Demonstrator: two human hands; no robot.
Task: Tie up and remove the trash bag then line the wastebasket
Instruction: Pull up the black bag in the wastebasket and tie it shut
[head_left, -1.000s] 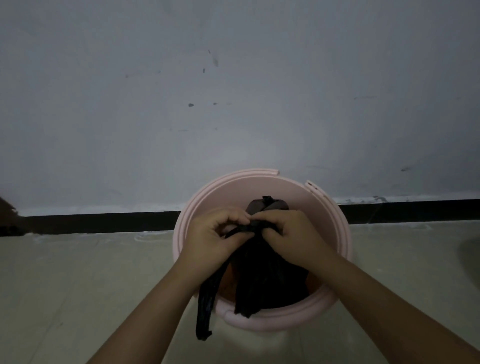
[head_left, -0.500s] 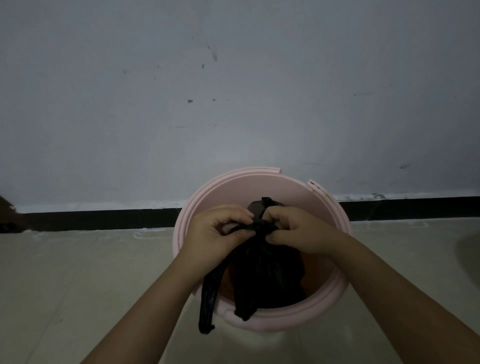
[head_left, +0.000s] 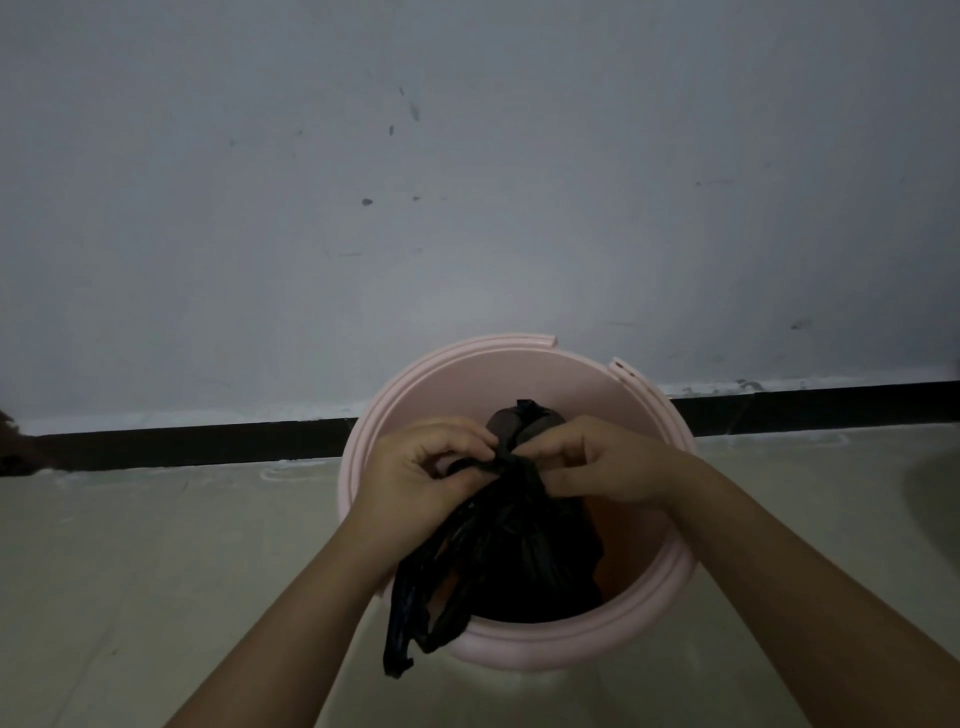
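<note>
Head view: left hand (head_left: 423, 480) and right hand (head_left: 597, 460) both pinching the black trash bag (head_left: 524, 551) neck above the pink wastebasket (head_left: 670, 582).

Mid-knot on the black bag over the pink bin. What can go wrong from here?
1. Both hands, left hand and right hand, pinch thin twisted plastic at the knot; hard pulling may tear it.
2. A loose tail of the trash bag hangs over the wastebasket rim and could snag when lifted.
3. The knot looks unfinished; it may slip open.
</note>
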